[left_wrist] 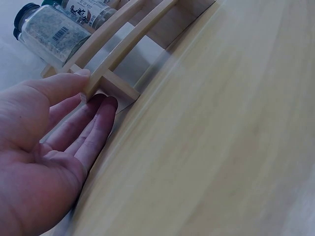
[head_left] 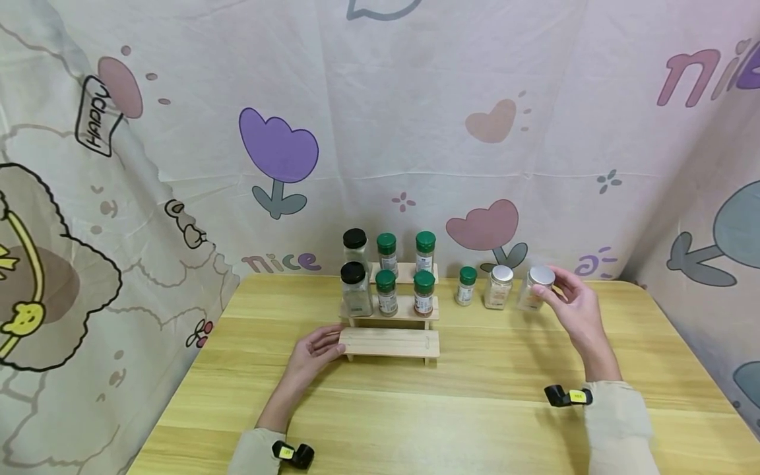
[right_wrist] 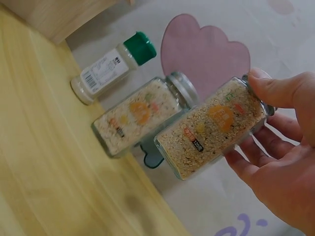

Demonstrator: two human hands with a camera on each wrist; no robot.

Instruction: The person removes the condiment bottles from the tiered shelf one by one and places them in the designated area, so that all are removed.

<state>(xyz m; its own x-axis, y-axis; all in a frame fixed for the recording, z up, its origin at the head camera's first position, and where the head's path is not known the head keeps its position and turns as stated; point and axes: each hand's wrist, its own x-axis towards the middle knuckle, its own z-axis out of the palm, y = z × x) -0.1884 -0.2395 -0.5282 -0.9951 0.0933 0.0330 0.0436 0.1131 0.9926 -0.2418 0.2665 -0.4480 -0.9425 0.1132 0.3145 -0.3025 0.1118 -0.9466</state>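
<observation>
My right hand [head_left: 576, 307] holds a square glass jar [right_wrist: 211, 130] with a silver lid, thumb and fingers about its upper part. The jar has light grains inside and leans slightly; its base looks raised off the table. A similar silver-lidded jar [right_wrist: 142, 115] stands beside it, then a small green-capped shaker [head_left: 466, 285]. My left hand [head_left: 315, 353] pinches the left end of the bottom step of a tiered wooden rack [head_left: 388, 343], thumb on the front edge and fingers at the end. Black-capped jars [head_left: 356, 290] and green-capped shakers [head_left: 423, 293] occupy the upper two steps.
The wooden table [head_left: 475, 422] reaches to a printed cloth [head_left: 380, 132] hung behind it and at the sides. The rack's bottom step holds no bottles. The rack stands left of the row of three loose containers.
</observation>
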